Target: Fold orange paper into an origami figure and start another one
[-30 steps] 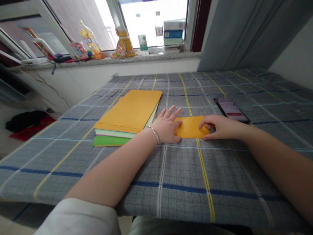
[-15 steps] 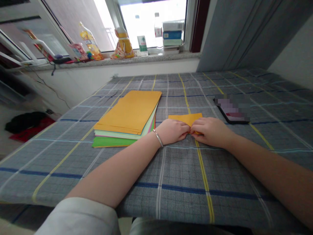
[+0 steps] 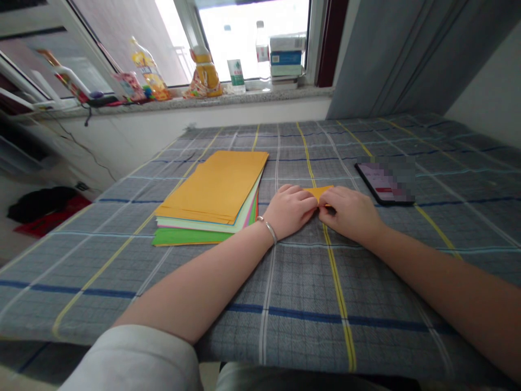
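Observation:
Between my two hands is a small folded piece of orange paper (image 3: 319, 191), mostly hidden by my fingers. My left hand (image 3: 291, 210), with a silver bangle at the wrist, has its fingers curled on the paper's left part. From the other side my right hand (image 3: 350, 213) pinches the paper, thumb and fingers pressed together. The fingertips of both hands nearly meet at its near edge. Left of my left hand lies a stack of coloured paper (image 3: 215, 184), orange on top with pale green, pink and green sheets beneath.
A phone (image 3: 385, 184) lies on the checked tablecloth (image 3: 301, 304) to the right. Behind the table, the windowsill (image 3: 260, 96) bears bottles, a cup (image 3: 236, 76) and stacked boxes (image 3: 287, 57). A grey curtain (image 3: 386, 60) hangs at the back right.
Both hands have shifted slightly away from me and curled more over the orange paper, so less of it shows. The stack and the phone stay where they were.

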A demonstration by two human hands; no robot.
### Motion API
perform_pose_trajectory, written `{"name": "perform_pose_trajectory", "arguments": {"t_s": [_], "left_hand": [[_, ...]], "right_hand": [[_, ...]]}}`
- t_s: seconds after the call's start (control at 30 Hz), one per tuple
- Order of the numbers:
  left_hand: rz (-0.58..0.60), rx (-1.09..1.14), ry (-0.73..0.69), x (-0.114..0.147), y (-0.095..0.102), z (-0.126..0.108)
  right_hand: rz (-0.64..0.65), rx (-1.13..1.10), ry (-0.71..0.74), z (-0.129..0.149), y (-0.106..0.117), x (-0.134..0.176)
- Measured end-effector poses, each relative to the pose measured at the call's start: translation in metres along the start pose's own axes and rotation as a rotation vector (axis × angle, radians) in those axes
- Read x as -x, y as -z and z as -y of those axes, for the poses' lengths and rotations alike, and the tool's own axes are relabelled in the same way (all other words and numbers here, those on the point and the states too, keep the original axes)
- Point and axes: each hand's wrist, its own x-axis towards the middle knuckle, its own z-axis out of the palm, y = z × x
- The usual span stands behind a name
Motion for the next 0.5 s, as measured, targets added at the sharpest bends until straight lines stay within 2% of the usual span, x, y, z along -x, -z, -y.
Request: {"name": "perform_pose_trajectory", "arguments": {"t_s": [0.33, 0.5], "left_hand": [[-0.032, 0.029, 0.108, 0.003, 0.003, 0.008], [-0.067, 0.023, 0.133, 0.002, 0.0, 0.012]], "right_hand": [[-0.006, -0.09, -0.02, -0.017, -0.005, -0.004], [-0.083, -0.112, -0.03, -0.027, -0.01, -0.004]]}}
